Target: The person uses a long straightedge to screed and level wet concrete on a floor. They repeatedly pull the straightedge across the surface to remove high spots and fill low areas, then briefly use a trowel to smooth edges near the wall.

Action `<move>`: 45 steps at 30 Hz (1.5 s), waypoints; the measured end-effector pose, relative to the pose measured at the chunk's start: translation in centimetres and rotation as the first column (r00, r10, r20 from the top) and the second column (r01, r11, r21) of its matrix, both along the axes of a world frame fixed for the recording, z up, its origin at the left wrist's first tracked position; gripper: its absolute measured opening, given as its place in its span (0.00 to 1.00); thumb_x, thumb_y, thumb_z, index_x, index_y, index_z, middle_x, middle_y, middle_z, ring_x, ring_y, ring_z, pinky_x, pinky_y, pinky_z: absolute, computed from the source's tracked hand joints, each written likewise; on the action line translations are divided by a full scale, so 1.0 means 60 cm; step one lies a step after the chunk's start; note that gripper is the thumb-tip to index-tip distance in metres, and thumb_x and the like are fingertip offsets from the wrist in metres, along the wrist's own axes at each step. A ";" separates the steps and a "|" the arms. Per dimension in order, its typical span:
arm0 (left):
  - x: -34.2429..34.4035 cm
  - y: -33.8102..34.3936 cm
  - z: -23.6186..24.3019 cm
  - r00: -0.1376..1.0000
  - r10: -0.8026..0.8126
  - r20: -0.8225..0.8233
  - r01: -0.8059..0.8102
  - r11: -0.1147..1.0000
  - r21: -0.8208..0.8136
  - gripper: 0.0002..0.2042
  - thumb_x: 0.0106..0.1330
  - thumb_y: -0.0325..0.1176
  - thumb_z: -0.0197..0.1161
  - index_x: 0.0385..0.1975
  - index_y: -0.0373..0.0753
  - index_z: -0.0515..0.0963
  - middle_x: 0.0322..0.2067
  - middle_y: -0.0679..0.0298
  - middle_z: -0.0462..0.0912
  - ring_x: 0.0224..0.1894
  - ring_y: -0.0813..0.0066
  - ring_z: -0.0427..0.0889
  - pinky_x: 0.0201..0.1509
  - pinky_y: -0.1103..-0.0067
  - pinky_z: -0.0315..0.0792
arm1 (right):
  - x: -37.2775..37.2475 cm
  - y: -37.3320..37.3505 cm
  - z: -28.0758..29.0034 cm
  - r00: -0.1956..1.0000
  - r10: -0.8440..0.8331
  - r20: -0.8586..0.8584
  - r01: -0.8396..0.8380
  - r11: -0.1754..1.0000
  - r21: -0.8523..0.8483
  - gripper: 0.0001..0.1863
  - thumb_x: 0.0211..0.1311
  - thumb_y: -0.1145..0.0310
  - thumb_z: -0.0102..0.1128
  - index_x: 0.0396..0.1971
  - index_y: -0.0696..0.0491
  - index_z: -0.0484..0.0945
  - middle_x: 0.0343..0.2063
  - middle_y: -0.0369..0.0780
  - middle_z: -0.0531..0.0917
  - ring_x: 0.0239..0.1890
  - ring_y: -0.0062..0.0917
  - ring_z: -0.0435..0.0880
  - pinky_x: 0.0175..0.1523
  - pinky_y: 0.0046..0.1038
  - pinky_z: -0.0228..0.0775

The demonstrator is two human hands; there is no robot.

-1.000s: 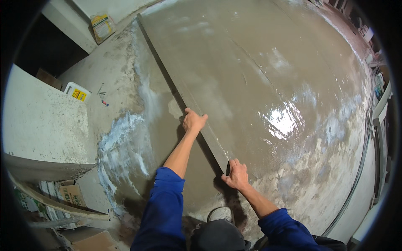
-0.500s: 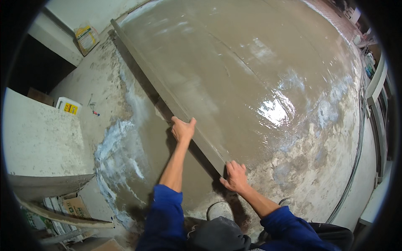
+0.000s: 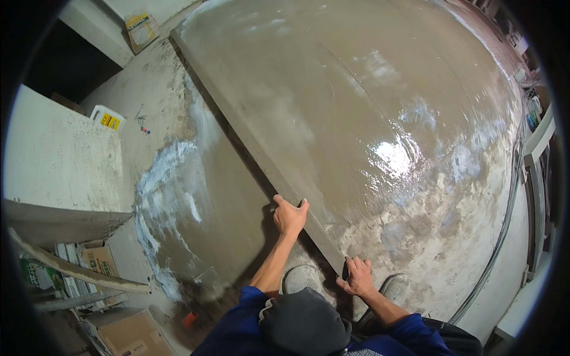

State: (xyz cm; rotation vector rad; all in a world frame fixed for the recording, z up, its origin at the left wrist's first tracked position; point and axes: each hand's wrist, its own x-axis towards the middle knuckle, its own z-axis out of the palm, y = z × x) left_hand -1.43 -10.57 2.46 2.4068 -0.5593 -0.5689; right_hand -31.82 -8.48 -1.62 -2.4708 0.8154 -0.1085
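A long, straight, grey-brown screed bar [image 3: 323, 238] lies slantwise across a wet, smooth layer of cement [image 3: 332, 113]. It stretches from the far left to just before my feet. My left hand [image 3: 290, 218] is closed around it a short way from the near end, thumb on the right side. My right hand [image 3: 358, 276] grips the near end, fingers over the top. A dark shadow runs along the bar's left side. Cement on both sides looks flat, with a bright glare at the right.
Pale rough floor borders the cement. At the left stand a white jug [image 3: 108, 118], a yellow-and-white bag [image 3: 141, 32] and a whitish block [image 3: 65, 154]. Cardboard boxes [image 3: 133, 335] lie at lower left. Cables [image 3: 502, 252] run along the right. My shoes [image 3: 301, 279] are close to the bar.
Both hands have drawn the bar back toward my body, its near end now beside my shoes. The grip stays the same. My view has shifted, showing more of the lower-left boxes.
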 end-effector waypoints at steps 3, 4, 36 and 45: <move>-0.002 0.023 0.029 0.995 -0.091 0.047 0.093 0.995 -0.038 0.32 0.59 0.44 0.68 0.52 0.28 0.61 0.28 0.47 0.83 0.37 0.44 0.84 0.46 0.58 0.75 | -0.016 0.003 -0.010 1.000 0.009 -0.011 -0.009 1.000 0.019 0.41 0.34 0.50 0.74 0.49 0.59 0.73 0.34 0.44 0.72 0.37 0.42 0.73 0.44 0.41 0.57; 0.015 0.010 0.035 0.995 -0.065 0.069 0.067 0.997 -0.024 0.31 0.61 0.44 0.67 0.54 0.28 0.61 0.29 0.47 0.83 0.38 0.44 0.84 0.46 0.58 0.75 | -0.019 0.009 -0.009 1.000 0.005 -0.015 -0.005 0.999 0.036 0.40 0.35 0.51 0.74 0.49 0.58 0.73 0.34 0.44 0.72 0.37 0.41 0.73 0.44 0.41 0.57; 0.003 0.106 -0.014 0.977 0.213 0.023 -0.214 0.972 0.096 0.35 0.52 0.46 0.71 0.46 0.21 0.62 0.35 0.36 0.82 0.42 0.38 0.82 0.51 0.58 0.74 | -0.039 0.071 0.015 0.978 0.173 -0.119 -0.158 0.979 0.127 0.36 0.43 0.52 0.74 0.50 0.56 0.71 0.37 0.43 0.73 0.41 0.39 0.75 0.47 0.40 0.59; -0.008 0.129 -0.041 0.970 0.242 0.000 -0.239 0.958 0.159 0.38 0.53 0.46 0.70 0.50 0.19 0.61 0.36 0.37 0.82 0.43 0.40 0.83 0.51 0.59 0.75 | -0.043 0.080 0.006 0.965 0.222 -0.141 -0.201 0.968 0.153 0.31 0.43 0.50 0.72 0.42 0.55 0.72 0.35 0.44 0.72 0.40 0.41 0.73 0.46 0.40 0.59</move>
